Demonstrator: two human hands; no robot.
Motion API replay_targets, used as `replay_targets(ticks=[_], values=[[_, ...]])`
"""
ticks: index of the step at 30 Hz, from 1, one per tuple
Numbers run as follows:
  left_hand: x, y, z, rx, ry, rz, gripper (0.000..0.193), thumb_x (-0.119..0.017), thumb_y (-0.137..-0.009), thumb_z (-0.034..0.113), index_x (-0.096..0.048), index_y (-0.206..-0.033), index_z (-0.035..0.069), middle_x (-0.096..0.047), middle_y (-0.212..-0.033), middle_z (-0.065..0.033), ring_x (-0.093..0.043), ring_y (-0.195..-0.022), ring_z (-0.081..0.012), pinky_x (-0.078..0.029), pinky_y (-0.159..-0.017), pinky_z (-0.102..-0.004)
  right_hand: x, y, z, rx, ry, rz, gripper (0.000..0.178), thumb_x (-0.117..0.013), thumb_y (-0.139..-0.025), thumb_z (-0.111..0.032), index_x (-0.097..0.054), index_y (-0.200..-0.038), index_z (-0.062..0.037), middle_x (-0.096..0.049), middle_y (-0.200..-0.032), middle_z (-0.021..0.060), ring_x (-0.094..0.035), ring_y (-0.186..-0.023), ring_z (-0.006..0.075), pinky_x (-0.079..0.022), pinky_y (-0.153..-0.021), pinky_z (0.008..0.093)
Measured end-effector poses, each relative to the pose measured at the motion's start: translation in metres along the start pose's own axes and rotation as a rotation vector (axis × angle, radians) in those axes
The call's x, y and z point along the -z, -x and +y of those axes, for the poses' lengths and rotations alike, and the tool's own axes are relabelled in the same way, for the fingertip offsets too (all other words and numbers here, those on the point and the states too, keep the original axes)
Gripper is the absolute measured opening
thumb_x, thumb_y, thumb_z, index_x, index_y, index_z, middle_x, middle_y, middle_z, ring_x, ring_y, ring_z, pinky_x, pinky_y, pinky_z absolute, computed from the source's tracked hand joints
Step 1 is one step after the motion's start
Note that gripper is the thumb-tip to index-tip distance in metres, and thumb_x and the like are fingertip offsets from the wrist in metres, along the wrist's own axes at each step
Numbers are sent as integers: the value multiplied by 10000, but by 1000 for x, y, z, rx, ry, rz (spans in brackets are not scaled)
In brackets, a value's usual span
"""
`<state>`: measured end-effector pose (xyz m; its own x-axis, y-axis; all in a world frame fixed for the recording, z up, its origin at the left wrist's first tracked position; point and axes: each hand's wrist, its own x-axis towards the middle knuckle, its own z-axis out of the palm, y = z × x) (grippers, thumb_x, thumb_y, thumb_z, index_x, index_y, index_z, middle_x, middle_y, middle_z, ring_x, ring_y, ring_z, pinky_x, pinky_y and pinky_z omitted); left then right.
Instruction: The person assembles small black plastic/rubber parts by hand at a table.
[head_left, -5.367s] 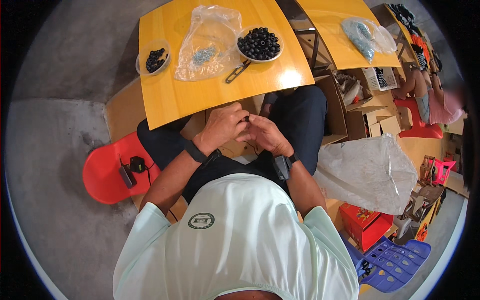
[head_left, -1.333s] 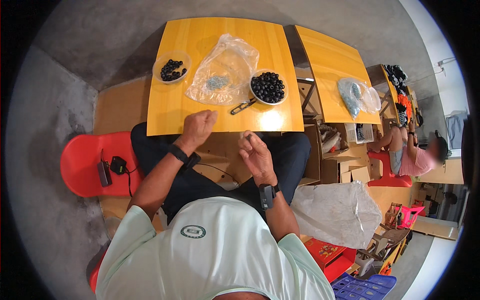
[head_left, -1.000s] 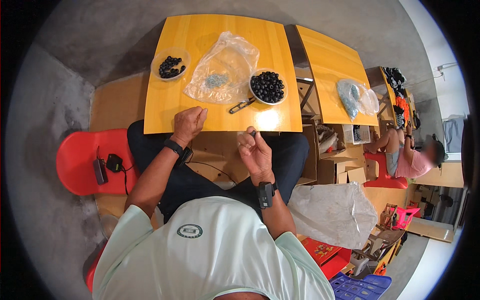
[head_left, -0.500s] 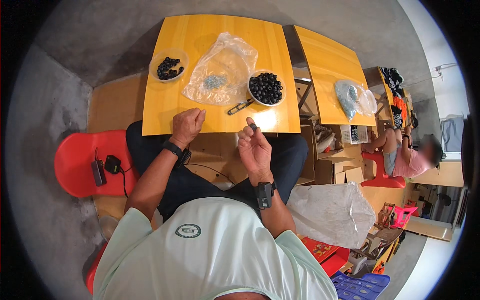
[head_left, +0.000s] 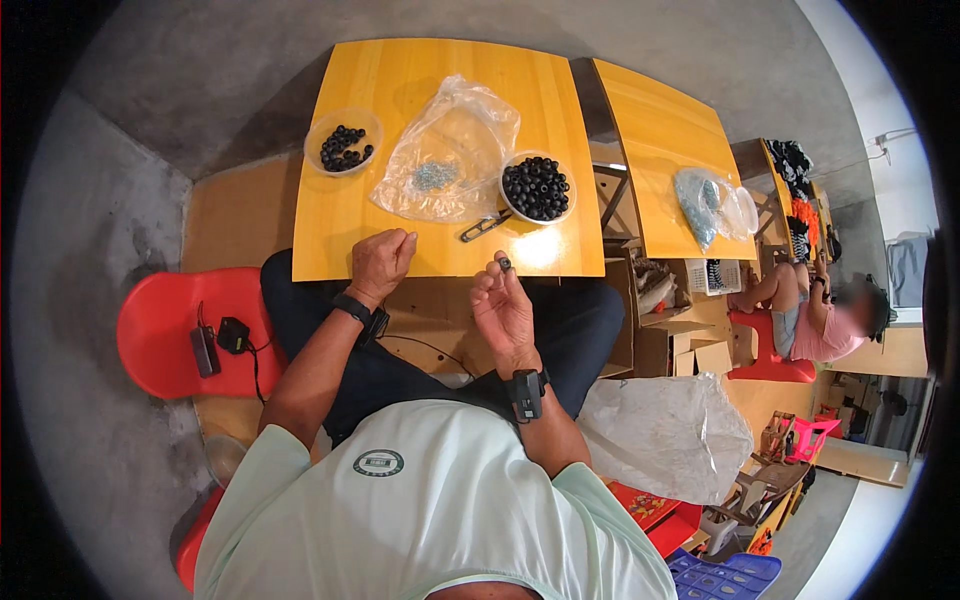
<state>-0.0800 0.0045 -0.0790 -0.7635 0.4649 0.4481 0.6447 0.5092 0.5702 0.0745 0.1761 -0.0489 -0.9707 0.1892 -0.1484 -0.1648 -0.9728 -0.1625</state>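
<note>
Near the front edge of the yellow table (head_left: 350,235), my right hand (head_left: 504,312) is raised palm up and pinches a small black bead-like piece (head_left: 504,264) between thumb and fingertips. My left hand (head_left: 380,266) rests at the same edge, its fingers curled and thumb pressed in; whatever they may hold is hidden. Beyond it lies a clear plastic bag (head_left: 450,125) with a heap of small silvery-blue bits (head_left: 434,176). A round tub (head_left: 571,200) full of black bead-like pieces stands to the right, beside dark thread snips (head_left: 484,228). Another clear tub (head_left: 313,155) at the left holds fewer such pieces.
A second yellow table (head_left: 660,130) on the right bears a clear bag of bluish bits (head_left: 697,208). Open cardboard boxes (head_left: 690,350) and a large whitish plastic sack (head_left: 665,430) lie at my right. A red chair (head_left: 150,335) stands left. Another person (head_left: 825,325) sits far right.
My right hand has turned the small black piece slightly, so its end shows more. My left hand stays curled at the table edge. The whole view has shifted a little.
</note>
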Motion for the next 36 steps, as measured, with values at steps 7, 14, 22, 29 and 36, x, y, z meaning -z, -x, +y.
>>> replay_targets(ticks=[7,14,22,29,36], values=[[-3,1,-3,-3,-28,11,334,-626,-945,220,-515,-673,62,-546,-619,-138,-582,-583,-343,-449,-534,-438,-6,-2,2,-19,36,8,297,-657,-986,-281,-581,-1169,-61,-622,-876,1,-526,-829,138,-440,-735,272],[-1,-2,0,1,-13,1,330,-633,-937,211,-513,-666,67,-544,-617,-135,-581,-580,-341,-450,-531,-438,-6,-5,1,-30,113,-100,296,-689,-965,-257,-638,-1139,-23,-645,-866,48,-538,-814,154,-456,-738,260],[0,-1,-2,-5,-26,12,321,-644,-932,189,-518,-670,54,-535,-612,-140,-573,-575,-342,-439,-523,-429,-14,-2,-1,-20,210,-80,299,-702,-953,-271,-645,-1123,-33,-647,-867,48,-530,-796,146,-441,-705,243],[-2,-3,5,-17,33,-20,322,-640,-944,160,-505,-674,49,-522,-617,-148,-559,-576,-350,-418,-521,-431,-13,8,-30,140,205,52,346,-707,-946,-295,-622,-1164,-41,-634,-860,29,-534,-789,135,-439,-682,244],[-6,1,-7,-19,22,-9,331,-637,-957,163,-492,-682,48,-498,-625,-166,-533,-569,-364,-406,-523,-432,-17,55,-158,685,536,274,295,-561,-1032,-229,-592,-1217,-1,-621,-845,36,-544,-719,129,-449,-655,273]])
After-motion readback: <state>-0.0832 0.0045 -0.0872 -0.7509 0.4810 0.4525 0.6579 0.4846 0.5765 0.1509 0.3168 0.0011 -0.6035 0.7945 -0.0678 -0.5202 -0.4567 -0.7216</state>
